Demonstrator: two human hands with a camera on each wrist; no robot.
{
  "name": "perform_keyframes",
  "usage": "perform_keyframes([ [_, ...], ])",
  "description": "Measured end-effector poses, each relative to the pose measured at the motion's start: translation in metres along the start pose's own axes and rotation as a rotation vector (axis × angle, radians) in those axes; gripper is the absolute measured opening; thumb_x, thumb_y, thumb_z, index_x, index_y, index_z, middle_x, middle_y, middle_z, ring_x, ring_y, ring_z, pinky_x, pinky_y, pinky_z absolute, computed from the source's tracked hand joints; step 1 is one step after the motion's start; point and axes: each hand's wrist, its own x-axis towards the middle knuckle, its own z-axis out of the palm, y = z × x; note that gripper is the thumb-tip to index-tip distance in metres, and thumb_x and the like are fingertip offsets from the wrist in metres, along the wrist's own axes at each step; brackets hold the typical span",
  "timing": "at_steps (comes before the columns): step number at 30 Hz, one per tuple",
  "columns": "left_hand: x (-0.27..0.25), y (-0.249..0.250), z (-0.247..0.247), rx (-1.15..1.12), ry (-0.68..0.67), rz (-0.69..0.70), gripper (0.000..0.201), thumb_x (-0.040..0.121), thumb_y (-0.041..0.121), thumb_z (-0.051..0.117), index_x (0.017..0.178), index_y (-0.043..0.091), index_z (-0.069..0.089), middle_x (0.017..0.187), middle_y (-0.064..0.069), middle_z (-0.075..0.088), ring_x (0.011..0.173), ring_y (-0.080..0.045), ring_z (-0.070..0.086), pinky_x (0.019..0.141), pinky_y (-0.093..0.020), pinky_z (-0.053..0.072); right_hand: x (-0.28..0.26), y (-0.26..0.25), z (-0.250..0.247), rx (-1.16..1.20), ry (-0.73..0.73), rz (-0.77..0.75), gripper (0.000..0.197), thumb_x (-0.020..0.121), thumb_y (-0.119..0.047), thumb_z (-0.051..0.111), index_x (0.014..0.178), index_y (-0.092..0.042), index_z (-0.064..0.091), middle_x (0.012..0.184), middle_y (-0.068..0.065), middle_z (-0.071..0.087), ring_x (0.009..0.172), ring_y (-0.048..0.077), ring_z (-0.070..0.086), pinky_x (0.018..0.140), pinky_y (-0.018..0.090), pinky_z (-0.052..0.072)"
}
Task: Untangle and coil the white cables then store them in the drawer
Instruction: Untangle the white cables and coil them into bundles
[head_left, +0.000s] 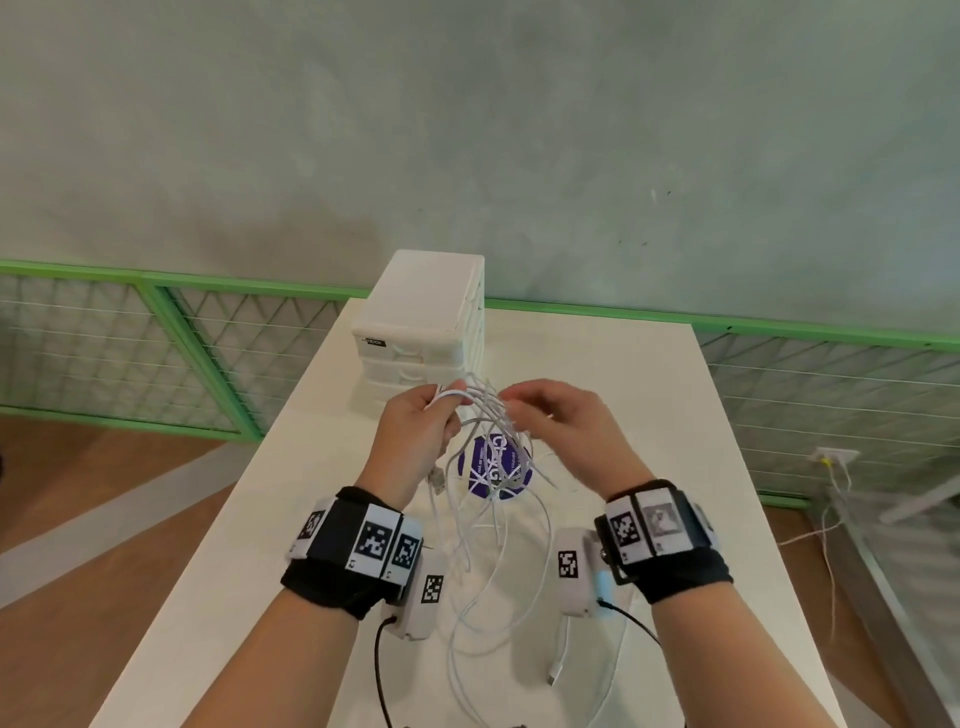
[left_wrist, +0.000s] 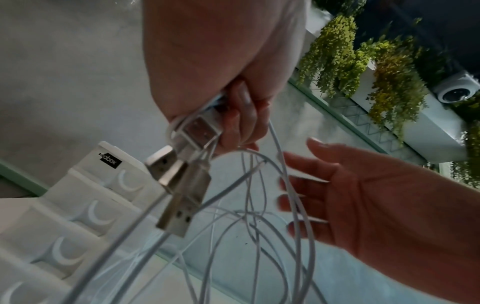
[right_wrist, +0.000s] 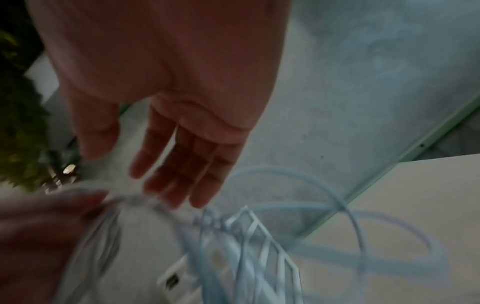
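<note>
Holding the tangled white cables (head_left: 488, 467) up, the left hand (head_left: 415, 431) grips them tight. The right hand (head_left: 566, 431) has loose, straight fingers among the loops, and its own wrist view is too blurry to show touch.

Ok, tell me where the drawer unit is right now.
In the head view the drawer unit stands at the far end of the table, left of centre, just beyond the left hand holding the cables.
</note>
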Motion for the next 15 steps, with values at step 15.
perform_keyframes([
  [15, 0.008, 0.0, -0.021, 0.126, 0.224, 0.033, 0.02, 0.087, 0.022, 0.065, 0.081, 0.003, 0.068, 0.055, 0.002, 0.043, 0.038, -0.002, 0.034, 0.037, -0.015, 0.028, 0.004, 0.054, -0.017, -0.186, 0.06, 0.118, 0.012, 0.087, -0.016, 0.062, 0.08, -0.015, 0.072, 0.069, -0.004, 0.069, 0.072, 0.009, 0.064, 0.077, 0.025, 0.047],
])
